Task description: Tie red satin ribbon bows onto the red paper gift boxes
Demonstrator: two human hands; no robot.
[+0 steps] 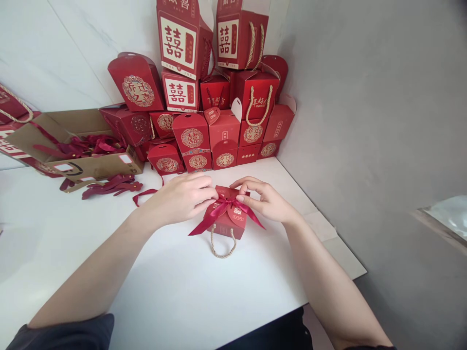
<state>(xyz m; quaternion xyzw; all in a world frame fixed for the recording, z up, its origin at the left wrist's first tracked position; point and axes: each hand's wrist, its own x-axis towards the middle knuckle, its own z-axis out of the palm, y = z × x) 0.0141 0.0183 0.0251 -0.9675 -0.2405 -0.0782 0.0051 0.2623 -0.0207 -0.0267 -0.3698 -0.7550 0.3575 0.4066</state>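
A small red gift box (226, 229) with gold lettering sits on the white table, its twisted cord handle (224, 255) lying toward me. Across its top runs a dark red satin ribbon (251, 214), knotted in the middle with two tails hanging to either side. My left hand (191, 194) is closed at the left of the knot, fingers pinching the ribbon. From the right, my right hand (263, 198) pinches the ribbon by the knot between thumb and finger. The hands partly cover the box's far side and the ribbon loops.
Stacked red gift boxes (191, 138) stand against the back wall. On the left is an open cardboard box (105, 165) of dark red ribbons, with more ribbons (113, 186) lying before it. A loose ribbon (140, 195) lies behind my left wrist. A grey wall (365, 121) borders the right.
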